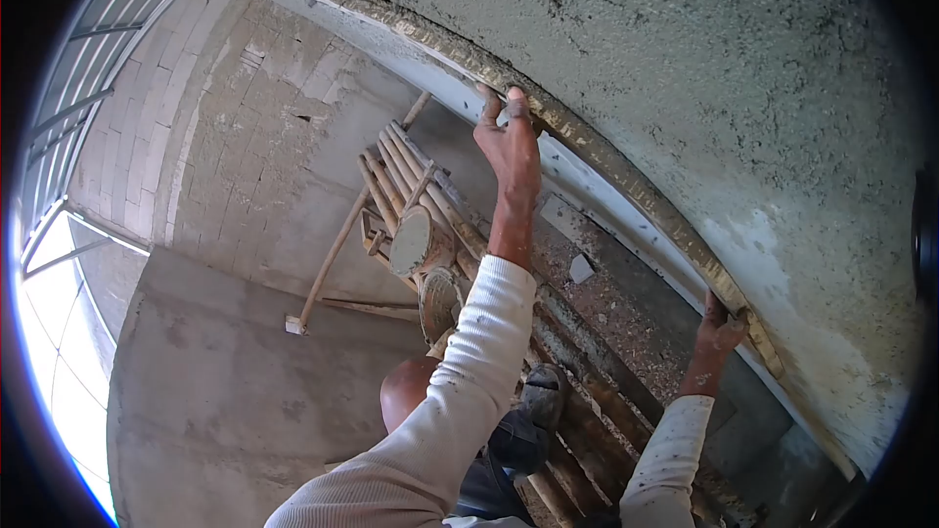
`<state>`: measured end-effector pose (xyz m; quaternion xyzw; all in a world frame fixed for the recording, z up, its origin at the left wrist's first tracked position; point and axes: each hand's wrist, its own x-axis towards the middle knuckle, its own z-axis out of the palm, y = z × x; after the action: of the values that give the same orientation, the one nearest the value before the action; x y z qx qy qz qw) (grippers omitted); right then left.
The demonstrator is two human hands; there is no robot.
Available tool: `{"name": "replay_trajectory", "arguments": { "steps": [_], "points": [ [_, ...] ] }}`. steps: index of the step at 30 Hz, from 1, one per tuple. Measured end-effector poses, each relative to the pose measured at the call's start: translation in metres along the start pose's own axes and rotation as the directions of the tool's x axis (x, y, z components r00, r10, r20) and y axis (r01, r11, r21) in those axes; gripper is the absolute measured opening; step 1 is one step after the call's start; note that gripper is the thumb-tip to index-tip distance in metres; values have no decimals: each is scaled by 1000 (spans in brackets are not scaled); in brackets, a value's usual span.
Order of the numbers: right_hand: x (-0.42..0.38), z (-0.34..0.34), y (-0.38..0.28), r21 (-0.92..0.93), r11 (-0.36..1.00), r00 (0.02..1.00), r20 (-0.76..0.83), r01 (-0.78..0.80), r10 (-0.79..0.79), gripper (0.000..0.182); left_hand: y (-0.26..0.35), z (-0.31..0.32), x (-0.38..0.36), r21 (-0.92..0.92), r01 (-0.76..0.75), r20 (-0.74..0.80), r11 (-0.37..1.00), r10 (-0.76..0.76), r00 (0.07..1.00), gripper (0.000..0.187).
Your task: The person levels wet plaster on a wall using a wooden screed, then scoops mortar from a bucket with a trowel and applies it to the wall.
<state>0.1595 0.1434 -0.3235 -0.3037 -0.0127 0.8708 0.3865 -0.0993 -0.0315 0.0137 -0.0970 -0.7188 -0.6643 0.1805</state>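
Note:
A long mortar-caked wooden straightedge (626, 176) lies along the wet plastered wall (685, 68), running from the upper left down to the lower right. My left hand (510, 142) grips its lower edge near the middle, with finger and thumb ends showing on the board. Farther down, my right hand (722, 330) is closed around the board near its lower right end, its fingers partly hidden. Both hands are smeared with mortar. Smooth, pale wall surface shows below the board at the right.
I am on a scaffold of wooden poles (597, 406), where my shoe (544, 396) rests. Two mortar-crusted buckets (423, 242) stand on the poles, the nearer one partly hidden by my sleeve. Rubble and a white block (581, 269) lie on the floor below. A barred window (73, 108) is at left.

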Motion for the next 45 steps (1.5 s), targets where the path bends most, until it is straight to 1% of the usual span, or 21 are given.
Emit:
{"name": "replay_trajectory", "arguments": {
  "steps": [5,7,8,9,10,12,15,17,19,21,23,26,28,30,32,34,35,36,38,41,45],
  "points": [
    [26,-55,-24,46,998,999,3,-32,32,75,-7,20,-53,29,14,5,999,-14,1000,62],
    [40,-83,-58,120,991,996,-60,-57,65,65,-31,37,-95,373,-226,34,900,230,973,78],
    [84,-170,-60,-20,1000,997,81,19,-17,75,-43,43,-114,490,-302,61,818,314,947,84],
    [98,-189,-62,-196,976,986,153,94,-64,77,-55,46,-124,524,-329,76,785,342,937,84],
    [100,-194,-62,-359,917,969,229,173,-93,80,-58,44,-123,469,-299,64,831,306,950,81],
    [91,-203,-57,-413,891,955,287,191,-72,84,-48,37,-112,245,-163,30,956,160,987,73],
    [77,-140,-10,-176,980,961,274,93,-42,89,-68,21,-52,-28,30,-54,999,-32,998,52],
    [79,-131,18,-210,976,967,256,53,3,92,-89,1,-26,-33,129,-82,991,-132,988,51],
    [51,-75,8,-31,999,1000,14,-21,21,91,-105,-5,-9,-41,200,-60,979,-202,978,55],
    [49,-62,0,33,999,999,-23,-28,29,90,-98,4,-28,-19,161,-34,987,-162,986,59],
    [65,-120,-21,-41,999,994,112,-3,7,88,-108,16,-60,131,30,-27,991,-27,999,65],
    [101,-186,-49,-150,989,1000,18,-17,20,92,-103,38,-105,345,-145,-27,927,165,986,72],
    [111,-217,-48,-479,860,962,271,177,-47,88,-102,37,-110,234,-99,-15,967,106,994,74],
    [116,-227,-40,-442,875,935,352,197,-33,82,-123,24,-89,137,109,-61,985,-101,993,74],
    [100,-193,-20,-56,998,960,278,3,13,74,-164,8,-61,30,232,-57,972,-230,972,75],
    [81,-147,-14,-184,982,993,115,39,-18,96,-205,-8,-46,-64,257,-46,964,-260,965,78],
    [75,-133,-19,-252,966,999,26,52,-46,107,-184,-3,-50,-110,306,-34,946,-311,950,79],
    [73,-136,-26,-277,960,999,43,35,-24,103,-163,2,-55,-155,354,-22,922,-361,932,80],
    [77,-151,-31,-333,943,995,86,-17,48,95,-154,2,-60,-134,294,-33,946,-301,953,80],
    [55,-102,-35,-131,989,976,-217,-61,32,64,-138,-2,-63,-129,211,11,969,-212,977,76],
    [58,-114,-35,-108,994,999,-22,-31,29,70,-94,7,-54,-159,193,38,968,-189,981,72]
  ]
}}
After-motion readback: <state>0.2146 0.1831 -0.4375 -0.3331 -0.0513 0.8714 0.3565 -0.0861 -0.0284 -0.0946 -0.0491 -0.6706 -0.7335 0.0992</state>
